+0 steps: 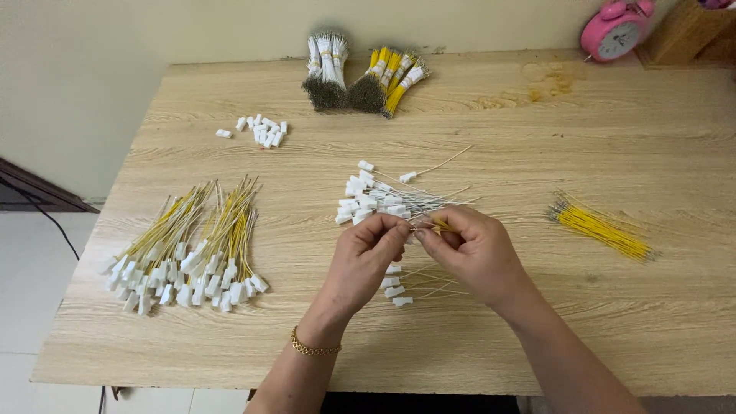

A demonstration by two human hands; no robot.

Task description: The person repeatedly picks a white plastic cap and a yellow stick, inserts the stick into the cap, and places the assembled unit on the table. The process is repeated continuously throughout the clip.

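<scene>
While pinched: yellow wire [443,226], both hands.

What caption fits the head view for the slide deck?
Both hands, left hand and right hand, pinch a yellow wire over a pile of white connectors on a wooden table.

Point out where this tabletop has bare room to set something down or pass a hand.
Bare wood lies along the near edge of the table, and on the right between the loose yellow wires and the pink alarm clock. It is crowded around the left hand, the right hand and the white-connector wires.
</scene>
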